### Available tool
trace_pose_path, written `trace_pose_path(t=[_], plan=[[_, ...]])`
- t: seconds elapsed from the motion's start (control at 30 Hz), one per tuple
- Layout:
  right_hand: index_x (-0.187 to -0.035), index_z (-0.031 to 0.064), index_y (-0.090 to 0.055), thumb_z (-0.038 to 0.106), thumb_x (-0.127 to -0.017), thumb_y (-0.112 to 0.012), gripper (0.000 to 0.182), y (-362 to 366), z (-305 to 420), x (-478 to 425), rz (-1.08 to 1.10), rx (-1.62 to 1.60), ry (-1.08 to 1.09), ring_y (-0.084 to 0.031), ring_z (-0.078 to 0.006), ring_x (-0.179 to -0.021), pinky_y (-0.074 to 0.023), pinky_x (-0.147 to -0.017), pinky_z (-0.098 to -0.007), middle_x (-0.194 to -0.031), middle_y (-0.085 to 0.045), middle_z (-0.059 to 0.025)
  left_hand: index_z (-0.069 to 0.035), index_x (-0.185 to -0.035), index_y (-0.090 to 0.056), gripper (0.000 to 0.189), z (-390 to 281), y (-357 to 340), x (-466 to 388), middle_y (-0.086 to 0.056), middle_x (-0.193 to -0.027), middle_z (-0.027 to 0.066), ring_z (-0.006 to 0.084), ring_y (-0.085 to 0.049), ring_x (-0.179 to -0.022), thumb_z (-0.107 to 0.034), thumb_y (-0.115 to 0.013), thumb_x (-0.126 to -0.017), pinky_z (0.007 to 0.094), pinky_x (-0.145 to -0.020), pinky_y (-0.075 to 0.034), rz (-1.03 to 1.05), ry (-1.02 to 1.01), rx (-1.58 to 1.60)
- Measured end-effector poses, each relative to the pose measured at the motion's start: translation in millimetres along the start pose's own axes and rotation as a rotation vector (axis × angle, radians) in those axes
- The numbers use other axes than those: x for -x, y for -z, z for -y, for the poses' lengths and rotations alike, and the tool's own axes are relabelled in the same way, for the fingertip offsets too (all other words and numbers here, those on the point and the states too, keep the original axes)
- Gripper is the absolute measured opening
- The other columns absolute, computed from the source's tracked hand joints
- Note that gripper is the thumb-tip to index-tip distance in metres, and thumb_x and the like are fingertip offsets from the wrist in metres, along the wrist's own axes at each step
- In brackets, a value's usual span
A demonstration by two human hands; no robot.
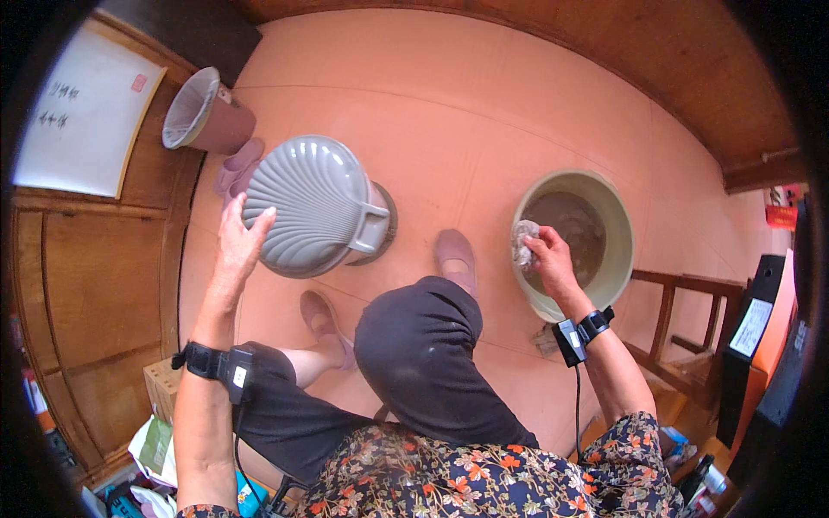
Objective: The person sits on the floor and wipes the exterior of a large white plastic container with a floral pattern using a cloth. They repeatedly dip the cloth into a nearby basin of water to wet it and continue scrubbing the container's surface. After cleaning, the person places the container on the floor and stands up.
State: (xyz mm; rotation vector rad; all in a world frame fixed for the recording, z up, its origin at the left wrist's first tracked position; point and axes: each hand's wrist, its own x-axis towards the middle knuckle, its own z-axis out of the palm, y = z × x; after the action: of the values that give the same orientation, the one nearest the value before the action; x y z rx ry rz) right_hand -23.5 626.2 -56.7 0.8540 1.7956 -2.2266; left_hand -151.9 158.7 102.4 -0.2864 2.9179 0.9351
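A crumpled grey cloth (pixel 525 245) is pinched in my right hand (pixel 550 258), over the left side of a pale green plastic basin (pixel 620 239). Murky water (pixel 573 223) lies inside the basin. My left hand (pixel 243 239) is at the left edge of a grey, shell-ribbed plastic lid (pixel 304 201), thumb and fingers apart. Whether it presses on the lid or only hovers there is hard to tell. The lid has a moulded handle on its right and sits on a container (pixel 387 220), mostly hidden below it.
A lined waste bin (pixel 223 120) and pink slippers (pixel 239 167) stand beyond the lidded container. Wooden cabinet panels (pixel 107 272) border the left. A wooden stool frame (pixel 686 281) and box files (pixel 754 324) are at the right. My shoes (pixel 455 256) rest between the container and basin.
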Motion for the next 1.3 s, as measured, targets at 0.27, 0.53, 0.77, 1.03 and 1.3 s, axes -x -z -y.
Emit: trace_pose_path(t=[0.27,0.53,0.77,1.03,1.3], plan=[[-0.115,0.0032,-0.06,0.012,-0.089,-0.067,0.028,-144.0,40.8,-13.8,0.404,0.041,0.06,-0.063,-0.0119,-0.086,-0.0531,-0.07,-0.0285,-0.099,-0.067,-0.0051,-0.012,-0.145,-0.042,0.075,44.0,12.6,21.6,-0.05,-0.14,0.0146,0.0358,-0.052,-0.121,-0.052,-0.067,-0.087,0.0627,-0.089,-0.046,0.234,0.648,0.351],[-0.102,0.0017,-0.059,0.007,-0.083,-0.069,0.022,-174.6,51.8,-19.8,0.526,0.504,0.5,-0.057,-0.0143,-0.086,-0.0502,-0.073,-0.0321,-0.093,-0.059,-0.0062,-0.013,-0.139,-0.046,0.052,53.5,1.8,20.7,-0.053,-0.135,0.0096,0.0329,-0.057,-0.116,-0.044,-0.052,-0.099,0.0528,-0.088,-0.053,0.437,0.629,0.86],[-0.098,0.0019,-0.059,0.005,-0.08,-0.07,0.022,-165.7,66.2,-39.8,0.306,0.56,0.577,-0.054,-0.0156,-0.081,-0.0479,-0.071,-0.0315,-0.088,-0.057,-0.0091,-0.002,-0.148,-0.032,0.071,20.4,-22.5,42.6,-0.039,-0.148,0.02,0.0422,-0.043,-0.131,-0.047,-0.054,-0.097,0.0558,-0.095,-0.051,0.426,0.642,0.816],[-0.098,0.0016,-0.06,0.007,-0.079,-0.071,0.023,-180.5,100.5,-17.0,0.353,0.714,0.543,-0.06,-0.0195,-0.08,-0.0496,-0.07,-0.0338,-0.087,-0.06,-0.0096,0.006,-0.139,-0.044,0.073,32.5,-9.5,66.5,-0.052,-0.138,0.0232,0.0306,-0.053,-0.126,-0.041,-0.067,-0.089,0.0384,-0.097,-0.05,0.403,0.135,0.307],[-0.103,0.0012,-0.062,0.008,-0.078,-0.073,0.029,-216.6,137.5,32.0,0.579,0.977,0.373,-0.067,-0.0179,-0.084,-0.0526,-0.068,-0.0333,-0.097,-0.067,-0.0096,0.006,-0.128,-0.057,0.05,6.7,57.1,157.8,-0.066,-0.121,0.0196,0.0255,-0.063,-0.112,-0.028,-0.064,-0.093,0.0356,-0.098,-0.048,0.357,-0.007,0.462]])
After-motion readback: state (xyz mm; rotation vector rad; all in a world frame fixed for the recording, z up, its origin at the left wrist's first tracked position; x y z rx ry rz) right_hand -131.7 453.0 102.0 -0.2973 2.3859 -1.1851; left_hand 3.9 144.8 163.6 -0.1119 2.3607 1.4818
